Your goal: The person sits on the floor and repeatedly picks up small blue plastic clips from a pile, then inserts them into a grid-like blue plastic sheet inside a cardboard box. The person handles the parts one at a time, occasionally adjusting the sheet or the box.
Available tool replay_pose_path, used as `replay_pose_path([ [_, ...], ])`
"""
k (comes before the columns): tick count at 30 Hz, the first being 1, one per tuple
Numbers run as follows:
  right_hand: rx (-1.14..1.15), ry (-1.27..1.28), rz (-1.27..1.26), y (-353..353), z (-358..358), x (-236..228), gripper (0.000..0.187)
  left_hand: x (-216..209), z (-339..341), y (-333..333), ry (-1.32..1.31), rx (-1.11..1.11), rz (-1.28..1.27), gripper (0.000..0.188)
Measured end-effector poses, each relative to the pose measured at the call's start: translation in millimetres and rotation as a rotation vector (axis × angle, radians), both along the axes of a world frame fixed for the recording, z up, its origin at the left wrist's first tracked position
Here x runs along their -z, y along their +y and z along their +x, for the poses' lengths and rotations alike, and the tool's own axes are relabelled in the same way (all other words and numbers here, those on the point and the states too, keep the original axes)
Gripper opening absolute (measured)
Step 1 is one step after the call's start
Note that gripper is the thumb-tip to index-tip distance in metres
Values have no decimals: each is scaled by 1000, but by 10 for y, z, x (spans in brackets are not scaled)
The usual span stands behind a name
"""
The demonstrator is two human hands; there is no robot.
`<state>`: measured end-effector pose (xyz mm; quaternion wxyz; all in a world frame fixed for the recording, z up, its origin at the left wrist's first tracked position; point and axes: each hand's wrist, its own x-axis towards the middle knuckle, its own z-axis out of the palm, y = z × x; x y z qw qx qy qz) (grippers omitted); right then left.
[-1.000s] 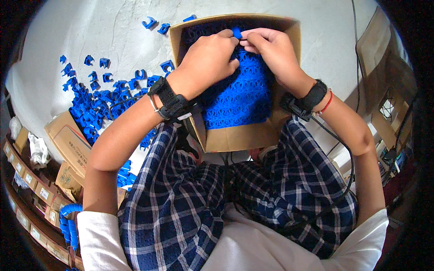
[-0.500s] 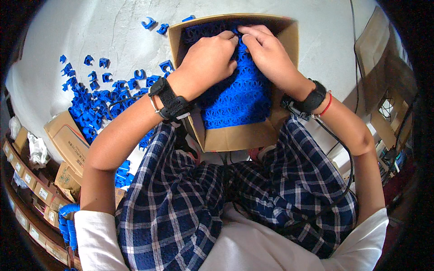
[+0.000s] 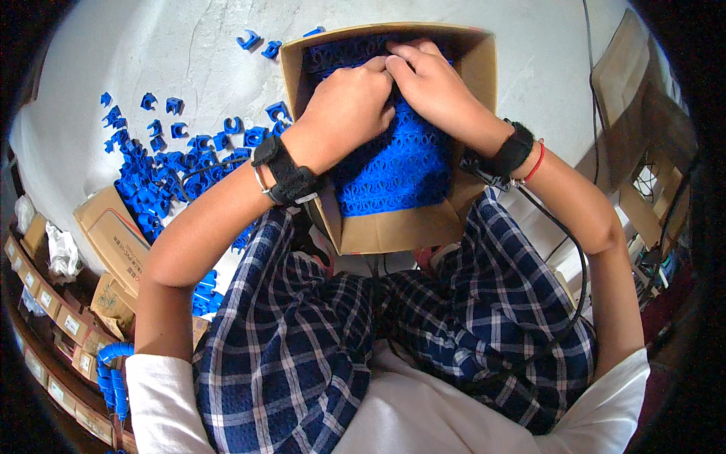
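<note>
Left grip (image 3: 349, 104), right grip (image 3: 429, 82) over blue clips (image 3: 397, 168); hold unclear.

Bright blue plastic pipe clips (image 3: 393, 174), all open-sided rings, sit packed in close crosswise rows, some of them hidden from me at the far end. Their brown cardboard carton (image 3: 397, 233) stands open-topped, its near inner wall bare.

Black wristbands (image 3: 283, 172); red bracelet (image 3: 538, 163), probably cord

Hands (image 3: 348, 110) hide some blue clips (image 3: 393, 174) in box (image 3: 397, 233). Can't tell if hands hold one. White shirt (image 3: 412, 412) cut off at bottom.
</note>
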<state>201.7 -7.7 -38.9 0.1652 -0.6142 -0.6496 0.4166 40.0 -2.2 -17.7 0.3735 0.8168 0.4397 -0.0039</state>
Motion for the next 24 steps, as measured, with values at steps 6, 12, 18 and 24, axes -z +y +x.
replay_pose_path([
  [6,34,-29,5,10,-7,-49,37,5,-7,-7,-9,25,38,40],
  [12,-6,32,44,25,18,-46,38,-3,-11,0,-27,12,37,40],
  [18,-26,11,12,12,25,18,39,32,-15,-2,-45,-4,34,39],
  [24,-32,-4,58,-21,13,20,39,58,-15,-12,-162,-38,159,23],
])
